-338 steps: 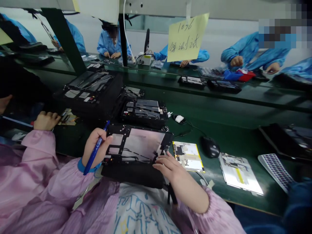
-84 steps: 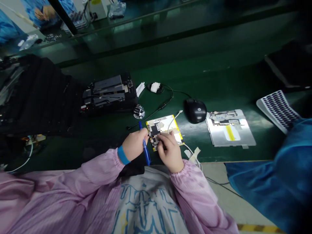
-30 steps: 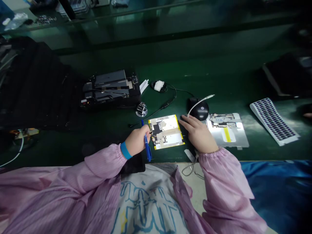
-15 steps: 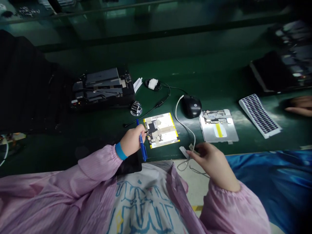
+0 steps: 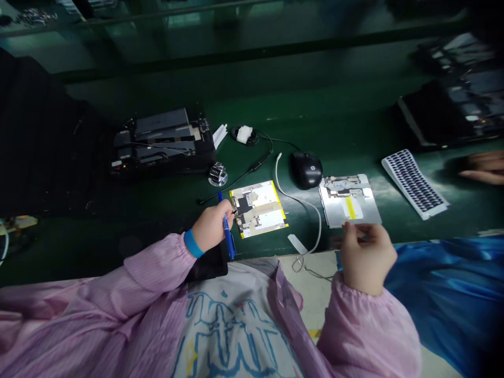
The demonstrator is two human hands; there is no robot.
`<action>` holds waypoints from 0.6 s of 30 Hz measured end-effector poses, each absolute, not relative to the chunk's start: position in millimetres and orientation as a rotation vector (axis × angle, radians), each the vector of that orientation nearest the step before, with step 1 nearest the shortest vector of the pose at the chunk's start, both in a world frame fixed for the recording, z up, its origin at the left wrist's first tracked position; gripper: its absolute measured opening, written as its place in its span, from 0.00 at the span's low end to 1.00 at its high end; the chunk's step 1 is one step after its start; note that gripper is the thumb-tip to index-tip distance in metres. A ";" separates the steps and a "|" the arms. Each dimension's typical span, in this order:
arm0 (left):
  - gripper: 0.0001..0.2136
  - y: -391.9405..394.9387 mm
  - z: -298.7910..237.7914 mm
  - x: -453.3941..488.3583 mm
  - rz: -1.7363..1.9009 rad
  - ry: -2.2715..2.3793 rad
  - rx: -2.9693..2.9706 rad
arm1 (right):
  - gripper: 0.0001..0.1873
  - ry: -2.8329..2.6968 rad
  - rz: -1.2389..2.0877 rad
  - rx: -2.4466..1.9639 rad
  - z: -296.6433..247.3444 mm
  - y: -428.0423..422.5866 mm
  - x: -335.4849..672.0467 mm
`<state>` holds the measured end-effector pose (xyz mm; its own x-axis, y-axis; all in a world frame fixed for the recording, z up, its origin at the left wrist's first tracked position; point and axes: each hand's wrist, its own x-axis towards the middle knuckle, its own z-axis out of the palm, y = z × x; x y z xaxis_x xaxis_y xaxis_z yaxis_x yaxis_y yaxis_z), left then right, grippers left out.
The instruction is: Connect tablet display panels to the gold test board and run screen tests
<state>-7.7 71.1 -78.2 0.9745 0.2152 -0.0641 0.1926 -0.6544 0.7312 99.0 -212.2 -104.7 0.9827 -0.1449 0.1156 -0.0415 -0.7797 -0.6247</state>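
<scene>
My left hand [image 5: 210, 228] is closed around a blue pen [image 5: 229, 239] that points down and toward me. Its fingertips are at the left edge of a flat battery assembly [image 5: 268, 223] with yellow edges and a circuit board. My right hand [image 5: 368, 257] is curled with its fingers pinched just below the front edge of a silver metal plate [image 5: 368, 202], which carries a circuit board and a yellow strip. What sits between those fingers, if anything, is hidden. A white cable [image 5: 303, 199] and a small white tag [image 5: 297, 244] lie between the two hands.
A black mouse [image 5: 307, 170] stands behind the plate. A patterned sheet [image 5: 413, 184] lies to the right, near another person's hand [image 5: 484, 168]. Stacked flat parts [image 5: 161, 139], a shiny metal piece [image 5: 217, 173] and a coiled cable [image 5: 244, 135] occupy the back left.
My right hand has let go of the white cable and moved right, to the metal plate's front edge. The cable has shifted. My left hand stays put with the pen.
</scene>
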 end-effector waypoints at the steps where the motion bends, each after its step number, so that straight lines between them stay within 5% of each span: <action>1: 0.10 71.0 -78.1 -7.6 0.037 0.284 2.301 | 0.12 0.106 -0.273 -2.475 -103.7 -210.9 97.5; 5: 0.10 71.0 -77.6 -7.4 0.047 0.281 2.305 | 0.07 -0.228 -0.518 -2.626 -105.9 -205.7 81.8; 18: 0.09 71.7 -80.0 -8.6 0.062 0.255 2.316 | 0.09 -0.443 -0.387 -2.657 -132.8 -194.9 51.5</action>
